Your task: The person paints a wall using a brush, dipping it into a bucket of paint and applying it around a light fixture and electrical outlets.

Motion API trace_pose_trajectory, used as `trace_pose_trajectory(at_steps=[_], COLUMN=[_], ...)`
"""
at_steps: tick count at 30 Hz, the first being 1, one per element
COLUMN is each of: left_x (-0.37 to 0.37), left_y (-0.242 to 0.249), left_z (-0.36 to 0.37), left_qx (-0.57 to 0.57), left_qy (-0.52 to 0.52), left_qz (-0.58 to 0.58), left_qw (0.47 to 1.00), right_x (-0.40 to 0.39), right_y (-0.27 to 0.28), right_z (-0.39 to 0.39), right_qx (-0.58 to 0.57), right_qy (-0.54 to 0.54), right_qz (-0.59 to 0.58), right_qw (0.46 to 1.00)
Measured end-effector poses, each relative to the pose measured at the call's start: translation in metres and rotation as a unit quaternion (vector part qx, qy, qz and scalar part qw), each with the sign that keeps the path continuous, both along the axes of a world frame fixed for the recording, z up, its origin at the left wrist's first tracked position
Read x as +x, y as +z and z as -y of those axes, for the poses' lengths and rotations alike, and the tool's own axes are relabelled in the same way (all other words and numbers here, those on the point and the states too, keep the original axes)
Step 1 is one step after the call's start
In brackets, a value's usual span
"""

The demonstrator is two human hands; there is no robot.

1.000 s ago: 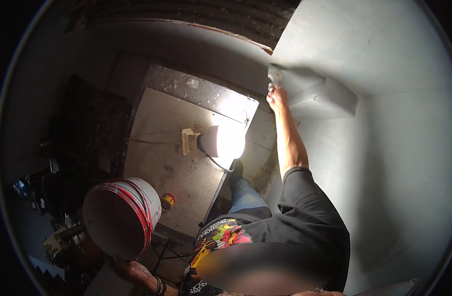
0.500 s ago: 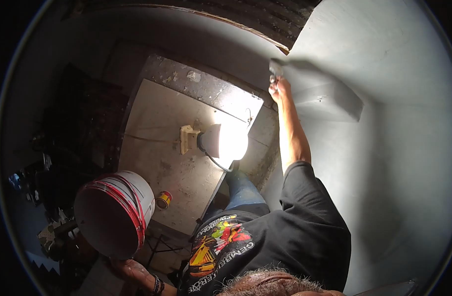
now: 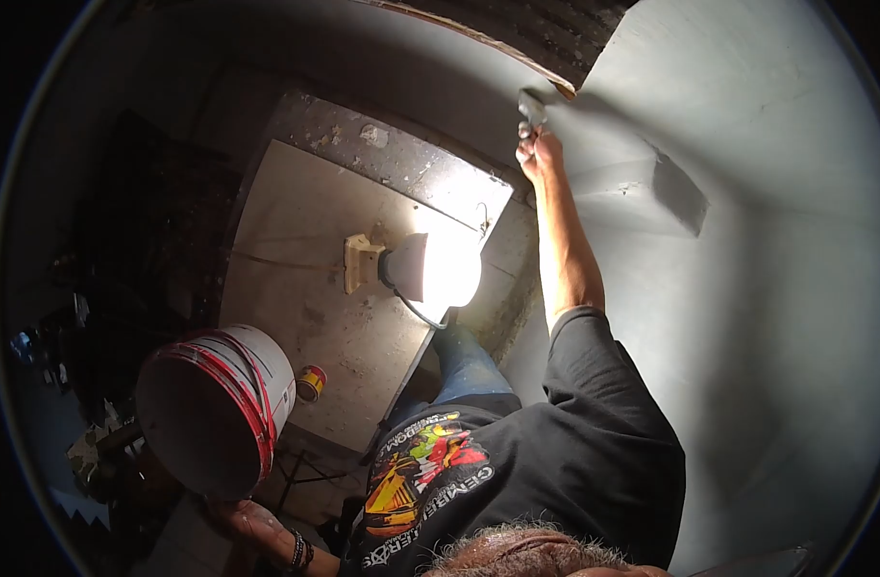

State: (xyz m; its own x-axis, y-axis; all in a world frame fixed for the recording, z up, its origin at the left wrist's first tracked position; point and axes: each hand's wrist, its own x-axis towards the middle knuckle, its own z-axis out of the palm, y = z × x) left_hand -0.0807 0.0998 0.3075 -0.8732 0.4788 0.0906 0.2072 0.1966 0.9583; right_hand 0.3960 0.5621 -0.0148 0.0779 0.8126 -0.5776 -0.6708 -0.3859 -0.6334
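Note:
My right hand is raised at the end of the outstretched arm, its fingers closed round the handle of a paint brush. The brush's pale head is against or close to the grey wall, just below the corner of the dark ceiling edge. At the lower left, my left hand supports a large white bucket with red bands from beneath. The bucket is tilted, its wide mouth facing the camera; its inside is dark. The left fingers are mostly hidden under it.
A bright lamp shines on a stained board, beside a beige block. A small red and yellow tin stands near the bucket. A box-like ledge juts from the right wall. Dark clutter lies at the far left.
My right hand and the brush have moved up and slightly left along the wall. The bucket and my left hand have shifted slightly left in the view.

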Motion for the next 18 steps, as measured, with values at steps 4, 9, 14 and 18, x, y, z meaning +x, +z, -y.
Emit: trace_pose_trajectory(at_steps=[4,9,14,18], left_x=[-0.004,-0.032,0.002,0.009], left_y=[0.004,-0.009,0.005,0.010], left_z=[0.001,0.022,-0.009,-0.022], left_qx=[-0.012,-0.005,-0.006,-0.005], left_qy=[-0.011,-0.032,0.020,0.024], left_qz=[0.008,-0.014,-0.036,-0.041], left_qw=[1.000,0.999,0.999,0.999], right_x=[-0.003,0.023,0.062,0.064], right_y=[0.083,0.030,-0.035,0.023], right_z=[0.035,0.085,0.044,0.055], right_qx=[0.086,-0.025,-0.073,0.028], right_qy=[0.005,-0.026,-0.053,-0.056], right_qz=[0.017,-0.002,0.050,0.044], right_qw=[0.996,0.999,0.995,0.997])
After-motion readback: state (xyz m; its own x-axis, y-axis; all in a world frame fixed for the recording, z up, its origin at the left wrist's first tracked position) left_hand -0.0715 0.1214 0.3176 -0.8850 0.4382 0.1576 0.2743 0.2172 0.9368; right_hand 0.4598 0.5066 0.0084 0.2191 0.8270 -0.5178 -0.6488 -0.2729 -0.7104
